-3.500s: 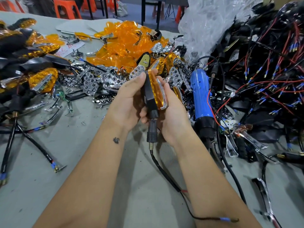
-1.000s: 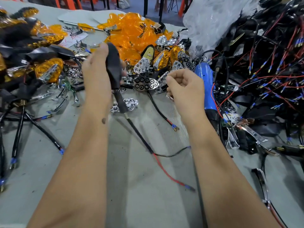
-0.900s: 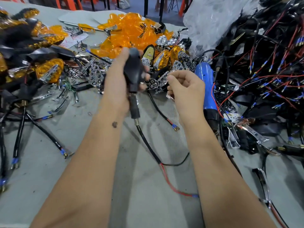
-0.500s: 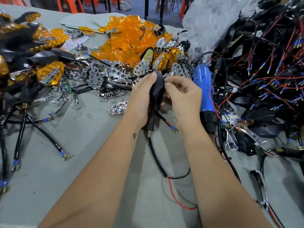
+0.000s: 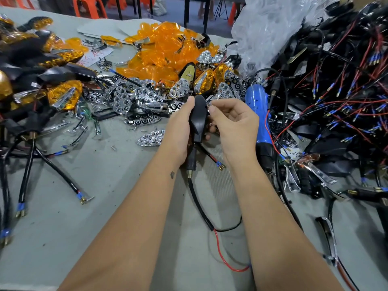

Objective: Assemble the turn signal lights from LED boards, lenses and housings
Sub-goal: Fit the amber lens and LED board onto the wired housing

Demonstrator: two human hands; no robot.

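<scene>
My left hand (image 5: 178, 127) grips a black turn signal housing (image 5: 199, 116) upright at the table's middle, its back toward me. The housing's stalk and black cable (image 5: 197, 198) hang down to the table, ending in red and black leads. My right hand (image 5: 233, 124) is at the housing's right side, fingers curled, thumb and fingertips at its upper edge; whether it pinches something small is hidden. Chrome reflector pieces (image 5: 134, 99) lie heaped behind the hands, and one (image 5: 151, 138) lies alone to the left. Orange lenses (image 5: 163, 53) are piled further back.
A blue electric screwdriver (image 5: 259, 114) lies right of my right hand. A big tangle of black housings with red and black wires (image 5: 336, 91) fills the right side. Finished amber lights (image 5: 63, 95) and cabled stalks (image 5: 42, 164) lie at the left. A clear plastic bag (image 5: 266, 24) stands behind.
My left hand carried the black housing from the left toward the centre. My right hand came in to meet its right side. The cable trailed along the table.
</scene>
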